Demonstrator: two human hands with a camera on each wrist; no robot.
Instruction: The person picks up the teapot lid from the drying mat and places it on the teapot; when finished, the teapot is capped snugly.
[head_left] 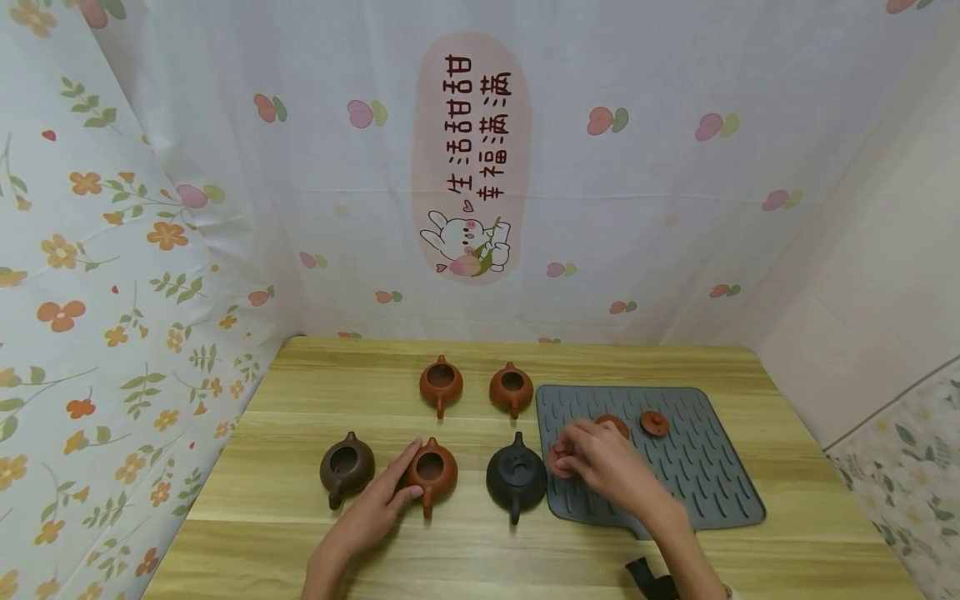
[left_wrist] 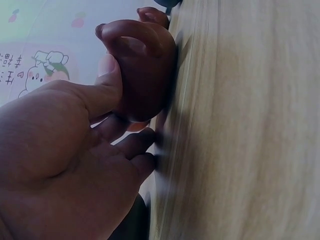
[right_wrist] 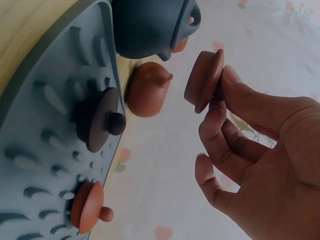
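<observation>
My left hand [head_left: 375, 504] holds the side of a reddish-brown teapot [head_left: 442, 487] standing on the table, the thumb near its handle and the fingers around the far side. The left wrist view shows this teapot [left_wrist: 145, 85] close up, its loop handle towards me. Seen from above, its top is uncovered. Over the left edge of the grey mat [head_left: 720, 500], my right hand [head_left: 603, 462] pinches a small reddish-brown teapot lid [right_wrist: 202, 80] by its knob, clear of the mat in the right wrist view. Close by on the left stands a black teapot [head_left: 510, 487] with its top covered.
A dark brown teapot [head_left: 358, 471] without a lid stands left of my left hand. Two more lidless reddish teapots, one [head_left: 450, 392] left of the other [head_left: 523, 398], stand farther back. On the ridged mat lie a dark lid [right_wrist: 95, 120] and an orange-brown lid [right_wrist: 90, 207].
</observation>
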